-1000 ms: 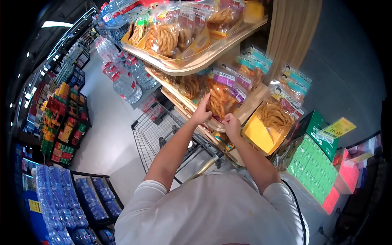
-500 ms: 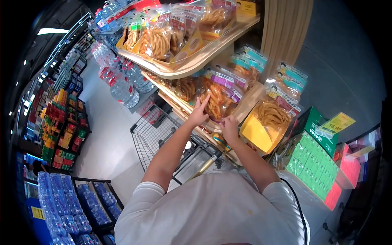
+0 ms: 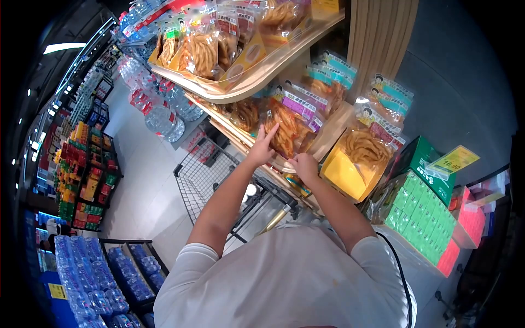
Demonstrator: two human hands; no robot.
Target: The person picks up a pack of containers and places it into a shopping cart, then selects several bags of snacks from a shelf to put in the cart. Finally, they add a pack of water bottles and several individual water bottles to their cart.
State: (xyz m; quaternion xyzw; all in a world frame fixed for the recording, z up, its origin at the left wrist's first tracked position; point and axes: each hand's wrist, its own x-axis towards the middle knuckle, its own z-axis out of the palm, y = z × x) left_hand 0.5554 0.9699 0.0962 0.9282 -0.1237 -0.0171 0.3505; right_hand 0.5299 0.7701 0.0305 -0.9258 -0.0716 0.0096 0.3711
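Note:
A clear snack bag of reddish-brown strips with a purple label stands on the middle wooden shelf. My left hand lies against its left side, two fingers stretched out over the front and apart. At the bag's bottom corner, my right hand has its fingers curled together on the edge; the fingertips are partly hidden. Another bag of brown strips stands left of it, and bags with teal labels are behind.
A shopping cart stands below the shelf. The upper shelf edge juts out above my hands. To the right are a yellow display box and a stack of green packs. Large water bottles stand on the left.
The bag's top leans slightly further left, and my right hand has shifted a little left along its bottom edge. My left hand stays against the bag. The view has tilted slightly.

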